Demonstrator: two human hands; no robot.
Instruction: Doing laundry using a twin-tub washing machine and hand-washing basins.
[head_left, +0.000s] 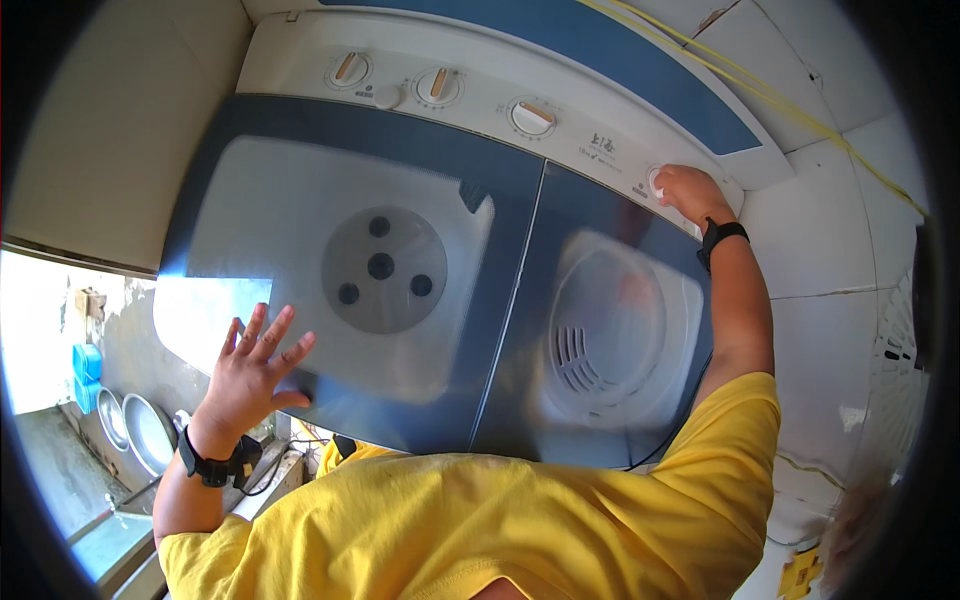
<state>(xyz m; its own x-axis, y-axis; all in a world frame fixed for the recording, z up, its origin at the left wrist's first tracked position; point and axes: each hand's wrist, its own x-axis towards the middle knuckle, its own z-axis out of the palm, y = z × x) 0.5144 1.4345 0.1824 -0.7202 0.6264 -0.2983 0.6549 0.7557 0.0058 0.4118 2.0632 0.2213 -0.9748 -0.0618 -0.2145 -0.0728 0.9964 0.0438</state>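
A twin-tub washing machine stands before me, its two dark blue lids with see-through panels both down. My right hand (688, 193) grips the white dial (657, 182) at the right end of the control panel (577, 137). With fingers spread, my left hand (251, 367) is over the front left part of the wash-tub lid (420, 360); whether it touches the lid I cannot tell. Through that lid shows a round pulsator (384, 268). Under the spin-tub lid (525, 352) a round inner cover (607, 322) with slots is visible.
Three more knobs, among them a middle dial (437, 86), sit along the panel. A yellow cord (795, 112) runs along the tiled wall (817, 345). At the left are metal basins (148, 431), a blue container (87, 377) and a cabinet side (127, 142).
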